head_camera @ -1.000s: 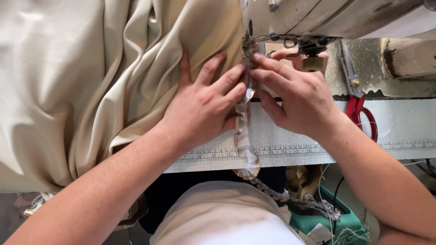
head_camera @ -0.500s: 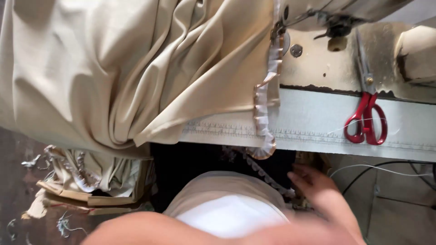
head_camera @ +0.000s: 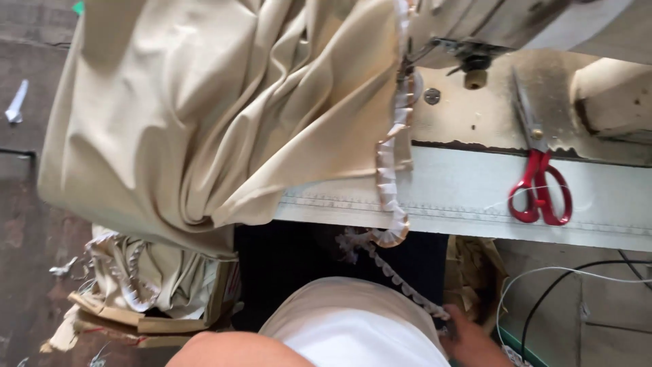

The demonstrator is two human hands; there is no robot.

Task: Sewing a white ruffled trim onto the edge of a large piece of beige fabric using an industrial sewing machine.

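While lowered, right hand grips trim.

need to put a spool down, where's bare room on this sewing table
Free: the pale table strip between the ruffled trim and the red scissors, and right of the scissors. Crowded: the left side under heaped beige fabric, and beneath the sewing machine.

Flattened brown cardboard box, lower left.

A worn, pale sewing table carried a large draped sheet of beige satin fabric, a strip of ruffled cream trim hanging over its edge, and red-handled steel scissors.
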